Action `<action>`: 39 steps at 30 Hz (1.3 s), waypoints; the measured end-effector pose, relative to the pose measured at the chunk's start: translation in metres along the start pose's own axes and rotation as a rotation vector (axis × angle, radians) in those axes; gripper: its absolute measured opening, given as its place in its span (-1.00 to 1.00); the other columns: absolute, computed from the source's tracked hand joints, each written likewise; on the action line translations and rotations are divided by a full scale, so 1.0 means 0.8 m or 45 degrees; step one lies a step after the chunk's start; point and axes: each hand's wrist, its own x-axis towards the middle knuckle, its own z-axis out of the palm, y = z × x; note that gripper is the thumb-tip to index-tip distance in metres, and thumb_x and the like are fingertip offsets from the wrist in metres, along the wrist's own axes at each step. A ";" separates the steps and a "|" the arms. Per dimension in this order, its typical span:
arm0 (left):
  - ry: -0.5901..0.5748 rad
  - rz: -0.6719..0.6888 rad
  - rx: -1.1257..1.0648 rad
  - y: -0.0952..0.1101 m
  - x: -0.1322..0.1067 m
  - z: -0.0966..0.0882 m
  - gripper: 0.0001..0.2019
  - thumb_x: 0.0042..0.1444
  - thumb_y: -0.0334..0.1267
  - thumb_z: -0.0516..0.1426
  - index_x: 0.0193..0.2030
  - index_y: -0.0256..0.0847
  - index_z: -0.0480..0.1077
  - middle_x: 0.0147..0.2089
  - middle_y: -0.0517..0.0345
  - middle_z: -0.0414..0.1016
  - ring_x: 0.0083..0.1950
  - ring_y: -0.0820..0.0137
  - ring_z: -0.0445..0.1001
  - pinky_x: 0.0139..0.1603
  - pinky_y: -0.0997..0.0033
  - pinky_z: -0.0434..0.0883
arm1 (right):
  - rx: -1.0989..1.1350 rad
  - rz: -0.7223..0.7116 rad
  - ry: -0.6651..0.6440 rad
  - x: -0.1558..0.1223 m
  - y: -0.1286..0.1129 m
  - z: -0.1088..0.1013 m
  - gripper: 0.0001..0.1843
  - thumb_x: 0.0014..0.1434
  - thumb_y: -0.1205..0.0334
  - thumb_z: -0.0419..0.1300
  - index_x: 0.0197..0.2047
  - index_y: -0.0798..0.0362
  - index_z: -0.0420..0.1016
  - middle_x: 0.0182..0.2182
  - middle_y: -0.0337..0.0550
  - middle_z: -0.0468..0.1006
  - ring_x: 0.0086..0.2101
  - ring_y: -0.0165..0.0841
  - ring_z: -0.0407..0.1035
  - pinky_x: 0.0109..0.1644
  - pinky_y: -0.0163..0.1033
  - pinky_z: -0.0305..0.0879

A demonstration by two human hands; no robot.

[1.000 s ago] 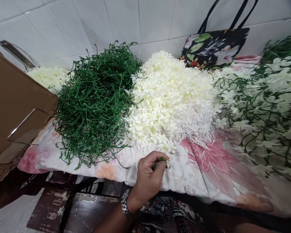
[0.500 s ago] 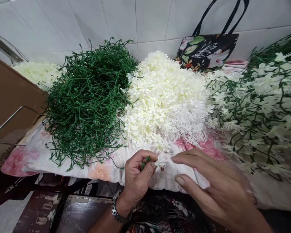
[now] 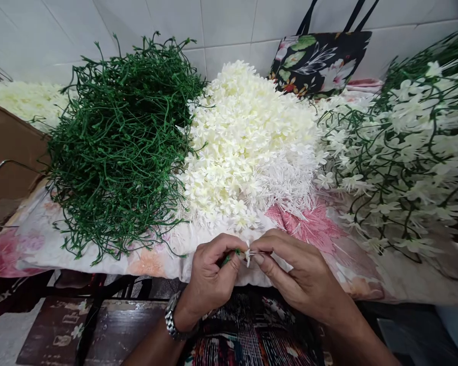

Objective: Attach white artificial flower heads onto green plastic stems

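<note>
Close to the cloth's front edge, my left hand [image 3: 217, 269] pinches a green plastic stem [image 3: 226, 260], mostly hidden by the fingers. At the stem's tip sits a small white artificial flower [image 3: 248, 254], seen edge-on. My right hand [image 3: 295, 267] meets it from the other side, thumb and forefinger closed on the thin white stamen threads at the flower's centre. Beyond my hands lies a heap of cream-white flower heads [image 3: 244, 137]. A pile of white stamen pieces [image 3: 290, 175] rests against its right front. To the left is a tangled mound of green stems [image 3: 118, 142].
Assembled white flowers on green stems [image 3: 404, 168] are heaped at the right. A black floral bag [image 3: 320, 63] leans against the tiled wall [image 3: 229, 23]. At the left stands a cardboard box [image 3: 11, 147]. Floral cloth [image 3: 152, 262] covers the work surface.
My right hand has moved left and closed on the stamen threads; before, its fingers were apart beside the flower. The view has shifted slightly.
</note>
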 end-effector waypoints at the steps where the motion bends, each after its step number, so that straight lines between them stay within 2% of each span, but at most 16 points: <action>1: -0.021 0.039 0.036 0.000 0.001 0.000 -0.86 0.02 -0.49 0.06 -0.40 -0.22 0.39 -0.55 0.25 0.40 -0.56 0.53 0.32 -0.53 0.59 0.27 | -0.031 -0.009 0.006 0.000 0.001 0.000 -0.88 0.19 0.39 0.04 -0.27 0.08 0.39 -0.50 -0.22 0.42 -0.46 -0.44 0.31 -0.42 -0.34 0.26; 5: -0.090 0.109 0.145 0.000 0.001 0.002 -0.81 0.00 -0.54 0.03 -0.37 -0.20 0.37 -0.53 0.28 0.40 -0.56 0.55 0.30 -0.54 0.60 0.25 | -0.142 -0.049 0.021 -0.002 0.002 0.005 -0.88 0.19 0.41 0.02 -0.32 0.09 0.37 -0.53 -0.22 0.40 -0.48 -0.44 0.30 -0.42 -0.34 0.25; 9: -0.108 -0.017 0.098 0.001 -0.001 0.004 -0.86 0.05 -0.49 0.04 -0.36 -0.21 0.36 -0.55 0.30 0.34 -0.58 0.56 0.25 -0.56 0.60 0.22 | -0.125 -0.029 0.066 -0.005 0.004 0.009 -0.88 0.17 0.44 0.04 -0.37 0.11 0.35 -0.55 -0.24 0.37 -0.50 -0.47 0.27 -0.43 -0.36 0.22; 14: -0.146 -0.093 -0.089 0.003 -0.001 0.003 -0.84 0.17 -0.38 -0.01 -0.27 -0.22 0.40 -0.42 0.19 0.50 -0.41 0.50 0.43 -0.40 0.57 0.34 | -0.019 0.140 0.164 -0.011 0.007 0.004 -0.88 0.16 0.41 0.07 -0.40 0.07 0.34 -0.56 -0.31 0.37 -0.55 -0.53 0.27 -0.49 -0.43 0.19; 18: -0.141 -0.027 -0.065 0.002 0.002 0.003 -0.80 0.16 -0.42 -0.01 -0.30 -0.24 0.45 -0.40 0.13 0.53 -0.38 0.45 0.47 -0.35 0.49 0.39 | -0.032 0.130 0.218 -0.012 0.003 -0.003 -0.88 0.15 0.42 0.08 -0.40 0.04 0.32 -0.58 -0.34 0.35 -0.59 -0.54 0.23 -0.54 -0.43 0.16; 21: -0.108 0.076 -0.056 0.001 0.003 0.005 -0.81 0.12 -0.46 0.02 -0.30 -0.24 0.47 -0.41 0.11 0.53 -0.40 0.44 0.47 -0.39 0.48 0.40 | -0.074 0.032 0.171 -0.009 -0.004 -0.010 -0.88 0.15 0.42 0.07 -0.38 0.05 0.33 -0.57 -0.30 0.36 -0.55 -0.50 0.25 -0.49 -0.38 0.19; 26: -0.097 0.190 0.009 0.000 0.002 0.008 -0.78 0.07 -0.52 0.02 -0.28 -0.25 0.47 -0.48 0.14 0.47 -0.48 0.49 0.39 -0.48 0.53 0.35 | -0.223 -0.091 0.003 -0.003 -0.009 -0.020 -0.89 0.17 0.44 0.06 -0.34 0.07 0.36 -0.53 -0.23 0.39 -0.47 -0.46 0.30 -0.41 -0.36 0.23; 33: -0.162 0.273 0.254 -0.001 0.003 0.008 -0.71 -0.04 -0.58 -0.05 -0.33 -0.27 0.44 -0.56 0.20 0.35 -0.54 0.50 0.29 -0.54 0.53 0.28 | -0.379 -0.102 -0.096 -0.004 -0.003 -0.020 -0.84 0.20 0.41 0.01 -0.38 0.09 0.36 -0.53 -0.20 0.39 -0.48 -0.43 0.28 -0.41 -0.32 0.21; 39: -0.235 0.213 0.322 -0.007 0.005 0.012 -0.73 -0.08 -0.59 -0.07 -0.41 -0.28 0.42 -0.56 0.18 0.32 -0.52 0.47 0.30 -0.52 0.50 0.26 | -0.270 -0.053 -0.101 -0.006 0.010 -0.012 -0.86 0.20 0.42 -0.01 -0.35 0.08 0.32 -0.52 -0.23 0.41 -0.50 -0.47 0.30 -0.44 -0.37 0.22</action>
